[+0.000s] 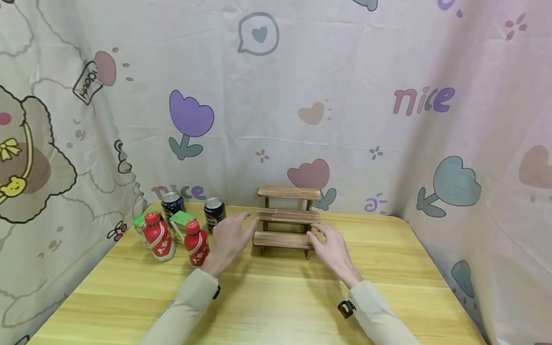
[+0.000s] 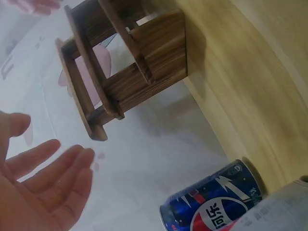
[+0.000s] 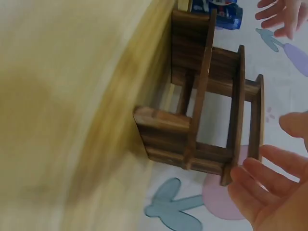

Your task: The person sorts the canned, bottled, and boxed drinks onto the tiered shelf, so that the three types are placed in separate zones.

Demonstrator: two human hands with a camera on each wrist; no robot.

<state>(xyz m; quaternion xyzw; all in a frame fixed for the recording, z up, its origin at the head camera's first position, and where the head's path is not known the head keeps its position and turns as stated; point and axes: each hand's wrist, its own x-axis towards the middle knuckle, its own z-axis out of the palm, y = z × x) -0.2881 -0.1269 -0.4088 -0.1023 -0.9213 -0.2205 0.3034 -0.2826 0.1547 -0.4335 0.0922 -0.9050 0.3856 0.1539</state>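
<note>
A three-tier wooden shelf (image 1: 286, 216) stands on the table between my two hands, its steps rising toward the back. My left hand (image 1: 229, 238) hovers off the shelf's left side with fingers relaxed and nothing in them. In the left wrist view a gap shows between that hand (image 2: 48, 183) and the shelf (image 2: 139, 62). On the other side, my right hand (image 1: 331, 247) is close by the shelf's right end, fingers loosely bent. The right wrist view has the fingertips of this hand (image 3: 274, 187) right at the ends of the shelf's (image 3: 197, 106) upper boards.
Left of the shelf stand two red bottles (image 1: 159, 237), two green-topped cartons (image 1: 180, 225) and two dark blue cans (image 1: 214, 213). One blue cola can (image 2: 211, 202) is near my left hand. A patterned curtain (image 1: 276, 96) hangs behind the wooden table (image 1: 276, 306).
</note>
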